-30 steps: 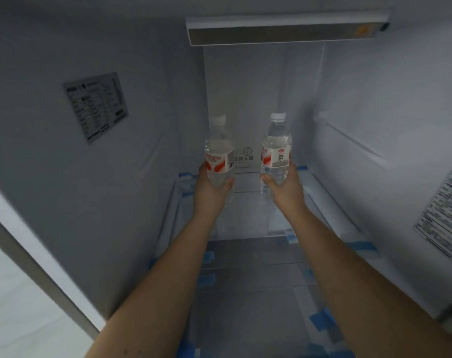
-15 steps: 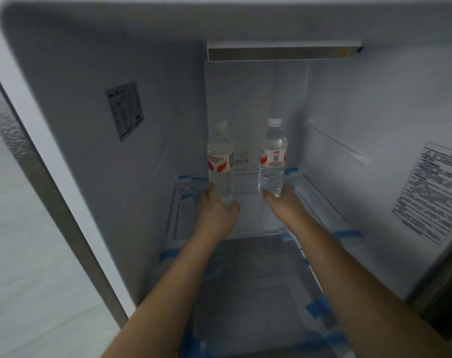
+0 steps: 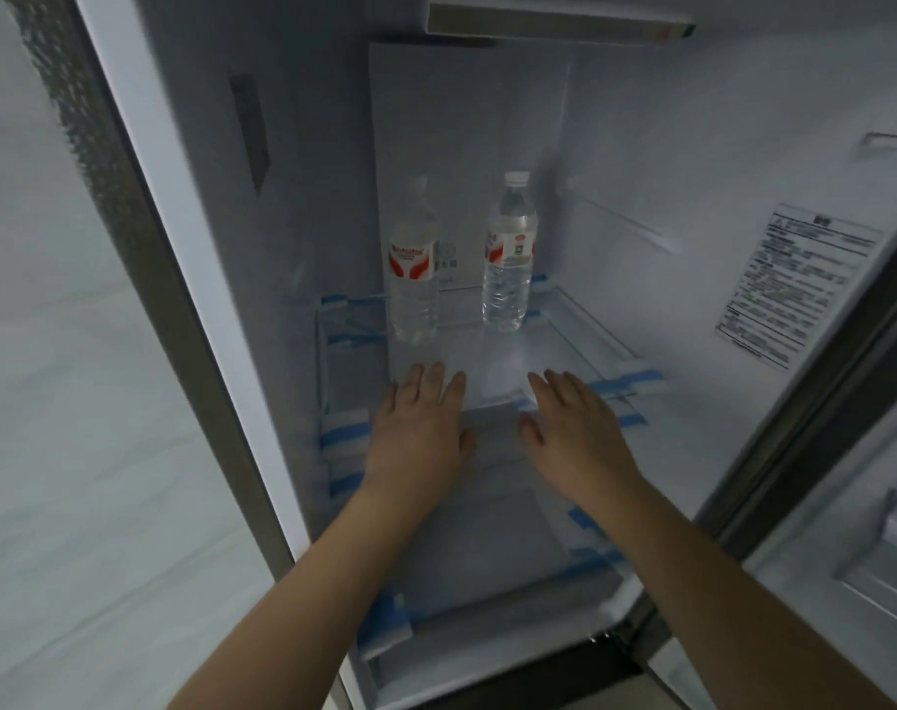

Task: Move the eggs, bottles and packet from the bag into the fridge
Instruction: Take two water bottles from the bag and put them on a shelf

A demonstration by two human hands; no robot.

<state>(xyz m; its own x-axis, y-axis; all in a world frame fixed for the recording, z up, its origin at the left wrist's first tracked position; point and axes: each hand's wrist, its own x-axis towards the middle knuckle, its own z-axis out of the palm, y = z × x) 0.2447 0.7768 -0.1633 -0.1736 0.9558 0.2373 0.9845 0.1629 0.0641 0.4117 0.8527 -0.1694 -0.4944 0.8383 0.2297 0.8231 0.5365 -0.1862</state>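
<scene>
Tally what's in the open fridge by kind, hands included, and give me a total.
Bottles: 2, the left bottle and the right bottle, both upright on the glass shelf.
Hands: 2, the left hand and the right hand, both empty.
Eggs: 0 in view.
Packets: 0 in view.
Total: 4

You're looking into a dim, grey-blue fridge point(image 3: 692, 146); its ceiling lamp point(image 3: 554, 23) seems unlit. A pale glare patch sits on the shelf point(image 3: 507, 361) by the right bottle point(image 3: 507, 258). Soft motion blur smears the left wall point(image 3: 77, 351), and wide-angle distortion bends the frame edges.
</scene>
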